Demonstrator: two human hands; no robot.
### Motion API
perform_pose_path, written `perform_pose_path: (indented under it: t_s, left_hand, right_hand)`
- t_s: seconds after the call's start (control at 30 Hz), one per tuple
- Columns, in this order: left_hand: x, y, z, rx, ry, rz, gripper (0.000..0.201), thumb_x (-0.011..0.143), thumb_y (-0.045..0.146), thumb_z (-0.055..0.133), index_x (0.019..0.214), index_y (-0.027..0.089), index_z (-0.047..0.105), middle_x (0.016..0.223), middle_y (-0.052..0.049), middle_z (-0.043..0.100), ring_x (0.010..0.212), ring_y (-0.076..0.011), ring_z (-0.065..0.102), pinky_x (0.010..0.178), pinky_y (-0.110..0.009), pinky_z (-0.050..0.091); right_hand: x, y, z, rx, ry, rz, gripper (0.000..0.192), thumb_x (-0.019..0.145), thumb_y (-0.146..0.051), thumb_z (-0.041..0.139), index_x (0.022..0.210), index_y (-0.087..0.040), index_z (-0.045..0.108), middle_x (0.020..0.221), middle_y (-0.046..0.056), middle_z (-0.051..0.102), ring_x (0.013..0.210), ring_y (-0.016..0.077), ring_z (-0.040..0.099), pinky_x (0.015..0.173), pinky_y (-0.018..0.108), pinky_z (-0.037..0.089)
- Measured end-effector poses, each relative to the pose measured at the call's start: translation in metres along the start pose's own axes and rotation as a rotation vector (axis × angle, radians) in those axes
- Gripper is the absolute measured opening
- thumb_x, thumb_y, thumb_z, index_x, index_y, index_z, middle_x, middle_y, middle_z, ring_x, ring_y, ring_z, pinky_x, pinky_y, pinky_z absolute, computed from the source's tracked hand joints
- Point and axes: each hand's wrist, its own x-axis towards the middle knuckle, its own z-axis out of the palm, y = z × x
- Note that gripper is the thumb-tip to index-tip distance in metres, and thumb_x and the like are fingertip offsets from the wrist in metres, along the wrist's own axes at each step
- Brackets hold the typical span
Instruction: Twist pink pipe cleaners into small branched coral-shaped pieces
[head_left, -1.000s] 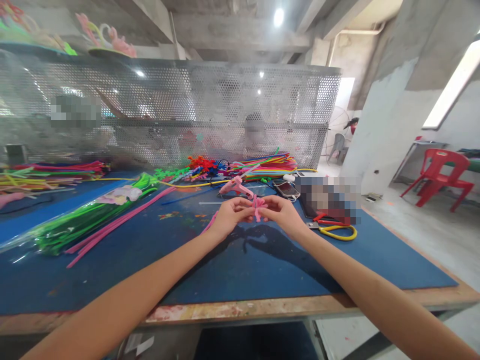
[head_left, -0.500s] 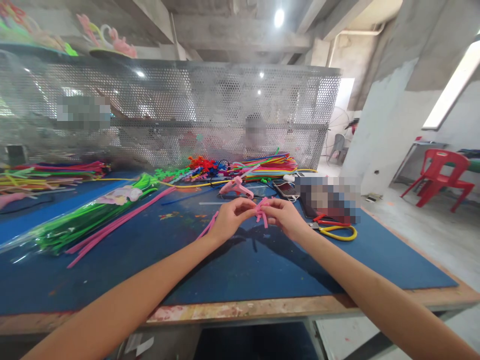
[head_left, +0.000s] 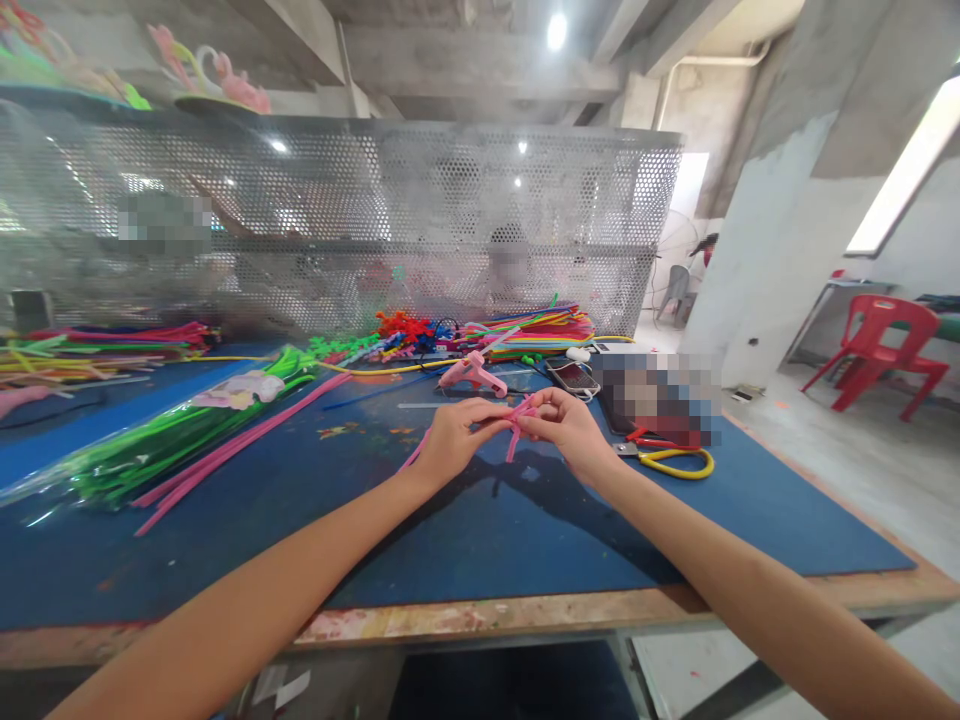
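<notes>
— Fingers first: what do they hold?
— Both sets pinch one bent pink pipe cleaner [head_left: 514,428]. The left hand [head_left: 454,440] grips it between thumb and fingertips, and the right hand [head_left: 568,430] clasps the other side, so the two hands meet just above the blue mat [head_left: 525,540].

— Where is the piece exactly?
— Between the two hands, raised off the mat, with a short end hanging down. A longer pink strand seems to trail from under the left hand toward the mat, though it is too thin to be sure it is the same piece.

— What lies close by?
— Yellow-handled pliers [head_left: 667,458] rest on the mat just right of the right hand. A pink glue gun [head_left: 472,375] sits just beyond the hands.

— And further off?
— To the left, a bundle of green pipe cleaners [head_left: 172,430] in clear wrap lies beside long pink ones. Behind the glue gun is a mixed heap of coloured pipe cleaners [head_left: 532,330], backed by a perforated metal screen [head_left: 375,220]. A red plastic chair [head_left: 877,350] stands far right.
</notes>
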Motion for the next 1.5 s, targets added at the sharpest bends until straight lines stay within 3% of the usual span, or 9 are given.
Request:
perform_pose_path:
  t_s: [0.23,0.5,0.6,0.77,0.87,1.07,1.3,1.5]
  left_hand:
    - [0.002,-0.002,-0.005,0.202,-0.115,0.153,0.02,0.082,0.028,0.053,0.095,0.024,0.068,0.089,-0.006,0.067,0.085,-0.0186,0.059,0.081,-0.027,0.041]
    - [0.002,-0.003,-0.003,0.159,-0.064,0.084,0.017,0.081,0.029,0.054,0.092,0.024,0.068,0.088,-0.004,0.066,0.083,-0.0181,0.059,0.08,-0.028,0.041]
    - [0.002,-0.001,0.0,0.114,-0.06,0.026,0.018,0.082,0.031,0.054,0.089,0.021,0.067,0.088,-0.004,0.066,0.082,-0.0173,0.059,0.078,-0.027,0.042]
    - [0.001,-0.002,0.012,-0.245,0.031,-0.167,0.025,0.075,0.034,0.061,0.092,0.016,0.058,0.087,-0.004,0.064,0.079,-0.0165,0.061,0.073,-0.027,0.047]
    - [-0.001,0.001,0.016,-0.335,0.06,-0.198,0.029,0.069,0.033,0.067,0.09,0.016,0.053,0.085,-0.002,0.063,0.077,-0.016,0.061,0.07,-0.028,0.049]
    - [-0.005,0.008,0.014,-0.208,-0.033,-0.059,0.034,0.062,0.028,0.073,0.09,0.017,0.058,0.091,-0.003,0.06,0.081,-0.0162,0.058,0.069,-0.027,0.05]
    - [-0.004,0.001,0.011,-0.138,-0.072,0.095,0.032,0.067,0.028,0.07,0.097,0.019,0.062,0.097,-0.005,0.059,0.083,-0.0164,0.058,0.073,-0.029,0.05]
    - [-0.003,0.006,0.009,-0.109,-0.034,0.096,0.016,0.076,0.03,0.062,0.087,0.02,0.068,0.09,-0.005,0.061,0.081,-0.0159,0.057,0.072,-0.026,0.047]
  right_hand:
    - [0.002,0.001,-0.001,-0.106,-0.01,-0.063,0.047,0.055,-0.032,0.076,0.09,-0.022,0.047,0.056,-0.008,0.06,0.055,0.0144,0.062,0.059,0.028,0.048]
    - [0.002,0.007,-0.003,-0.442,-0.043,-0.133,0.024,0.069,-0.036,0.064,0.084,-0.017,0.061,0.074,0.003,0.065,0.067,0.0164,0.061,0.061,0.028,0.046]
    - [0.002,0.006,-0.004,-0.53,-0.048,-0.173,0.021,0.071,-0.036,0.062,0.078,-0.016,0.065,0.071,0.003,0.063,0.063,0.0145,0.057,0.058,0.026,0.043]
    - [0.003,0.001,-0.002,-0.37,0.006,-0.04,0.023,0.067,-0.037,0.064,0.072,-0.015,0.066,0.062,0.001,0.06,0.056,0.0116,0.052,0.054,0.025,0.04]
    - [0.001,-0.001,0.002,-0.203,0.051,0.037,0.028,0.062,-0.041,0.069,0.072,-0.016,0.065,0.06,-0.001,0.059,0.053,0.01,0.05,0.052,0.024,0.04]
    - [-0.003,-0.003,0.004,0.047,0.042,0.153,0.03,0.059,-0.04,0.073,0.075,-0.018,0.065,0.062,-0.002,0.058,0.058,0.0092,0.05,0.054,0.021,0.041]
    - [-0.002,0.002,0.002,0.214,0.034,0.262,0.029,0.054,-0.036,0.078,0.073,-0.019,0.065,0.064,-0.003,0.059,0.062,0.0091,0.052,0.056,0.021,0.042]
    - [-0.005,-0.002,0.008,0.134,0.035,0.21,0.03,0.054,-0.038,0.077,0.073,-0.018,0.065,0.061,-0.004,0.057,0.056,0.0067,0.048,0.051,0.019,0.035]
